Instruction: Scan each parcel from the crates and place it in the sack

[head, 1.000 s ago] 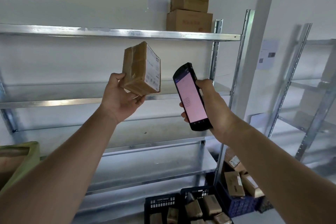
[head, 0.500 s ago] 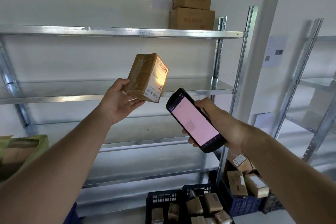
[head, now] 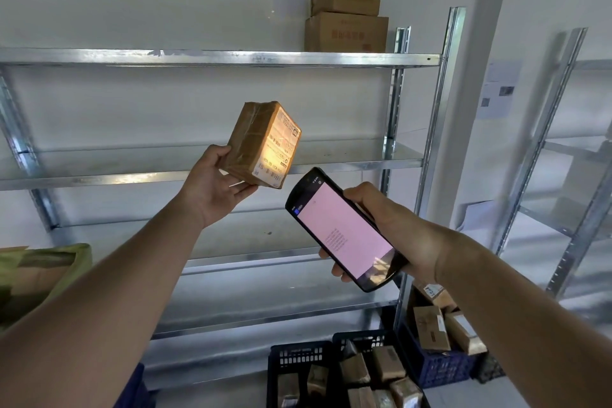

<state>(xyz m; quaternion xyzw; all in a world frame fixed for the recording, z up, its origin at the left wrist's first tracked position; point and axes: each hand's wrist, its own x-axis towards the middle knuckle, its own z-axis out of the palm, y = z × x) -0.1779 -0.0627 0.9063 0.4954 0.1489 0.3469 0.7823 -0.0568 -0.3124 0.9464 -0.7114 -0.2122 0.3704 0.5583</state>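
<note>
Small brown taped cardboard parcel (head: 252, 139) is raised before the metal shelves (head: 198, 58), left hand (head: 215, 190) gripping its lower end; right hand (head: 394, 228) wraps the black pink-screened handheld scanner (head: 344, 230) just beside. Glare on its seemingly washed-out label (head: 281, 149) could spoil the read.

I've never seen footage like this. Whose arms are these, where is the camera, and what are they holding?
No robot here: a person wears a camera on the head, so you look along both arms. The left hand holds up a cardboard parcel, its label lit by a warm glow. The right hand grips a scanner with a pink screen, pointed toward that label. Behind is metal shelving with two boxes on top. Below, crates hold more parcels; a green sack shows at left.
</note>
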